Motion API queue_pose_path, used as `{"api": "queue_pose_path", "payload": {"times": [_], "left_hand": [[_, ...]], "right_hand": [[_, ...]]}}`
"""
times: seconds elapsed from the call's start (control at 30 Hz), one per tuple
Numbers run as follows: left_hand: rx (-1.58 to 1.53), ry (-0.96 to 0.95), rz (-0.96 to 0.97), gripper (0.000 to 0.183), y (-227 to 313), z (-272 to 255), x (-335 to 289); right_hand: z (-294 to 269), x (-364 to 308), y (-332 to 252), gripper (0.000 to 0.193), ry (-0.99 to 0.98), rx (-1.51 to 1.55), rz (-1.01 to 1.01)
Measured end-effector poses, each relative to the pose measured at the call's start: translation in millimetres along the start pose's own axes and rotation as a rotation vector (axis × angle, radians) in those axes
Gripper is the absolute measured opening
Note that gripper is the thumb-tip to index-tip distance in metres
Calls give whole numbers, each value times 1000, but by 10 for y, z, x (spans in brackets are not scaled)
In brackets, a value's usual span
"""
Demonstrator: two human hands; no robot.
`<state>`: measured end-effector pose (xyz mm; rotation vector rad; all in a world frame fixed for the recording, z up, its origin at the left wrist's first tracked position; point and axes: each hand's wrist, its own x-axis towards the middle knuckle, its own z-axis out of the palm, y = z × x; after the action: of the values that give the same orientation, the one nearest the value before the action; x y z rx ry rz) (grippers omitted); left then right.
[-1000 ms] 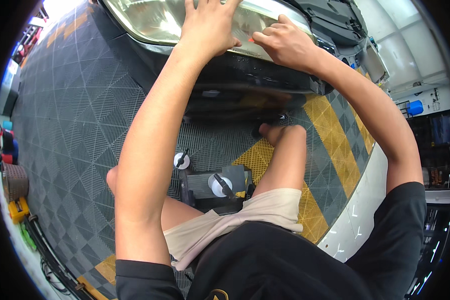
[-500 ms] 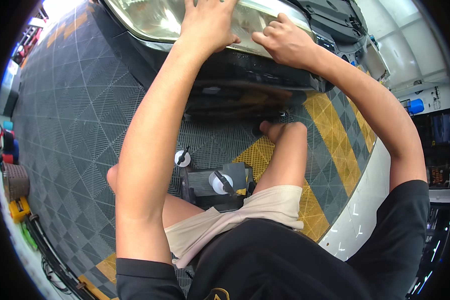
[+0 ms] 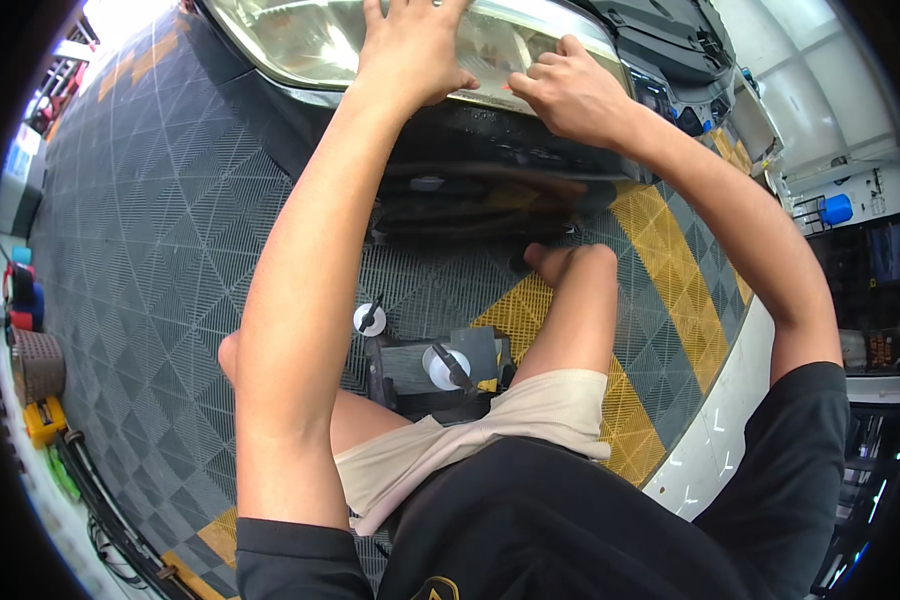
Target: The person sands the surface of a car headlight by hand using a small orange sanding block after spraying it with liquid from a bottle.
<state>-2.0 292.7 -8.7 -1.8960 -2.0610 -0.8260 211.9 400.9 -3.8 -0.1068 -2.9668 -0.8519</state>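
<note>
A yellowed, cloudy car headlight (image 3: 315,40) fills the top of the view, set in a dark car body. My left hand (image 3: 410,52) lies on its lens with the fingers spread, its fingertips cut off by the upper edge. To its right, my right hand (image 3: 575,97) has its fingers curled in at the lens's lower border. A small reddish spot shows at these fingertips; whatever they pinch, if anything, is hidden. Below the lamp, the glossy black bumper (image 3: 490,140) carries small droplets near its top.
Between my legs sits a low dark box-like thing (image 3: 410,365) with a white-topped spray bottle (image 3: 448,370) on it. A second white-topped bottle (image 3: 369,320) stands beside it. Grey and yellow floor tiles (image 3: 170,250) spread around. At far left are a basket (image 3: 38,365) and hoses.
My right hand has shifted very slightly along the headlight's lower border, and the reddish spot now shows at its fingertips. My left hand stays in place on the lens.
</note>
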Motion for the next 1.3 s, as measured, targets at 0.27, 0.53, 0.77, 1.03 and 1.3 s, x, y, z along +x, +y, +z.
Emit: {"api": "queue_pose_path", "payload": {"times": [0.27,0.53,0.77,1.03,1.3], "left_hand": [[31,31,29,92,61,-11,-45],[113,166,-49,97,255,195,-8],[149,50,-73,101,300,116,27],[162,53,-65,103,275,107,18],[141,90,-54,102,170,179,11]], "right_hand": [[-117,-559,-508,11,268,646,467],[98,-736,-688,14,327,811,535],[233,-547,-463,13,636,1038,753],[92,-268,-241,9,635,1421,758],[39,-67,-141,15,558,1022,627]]}}
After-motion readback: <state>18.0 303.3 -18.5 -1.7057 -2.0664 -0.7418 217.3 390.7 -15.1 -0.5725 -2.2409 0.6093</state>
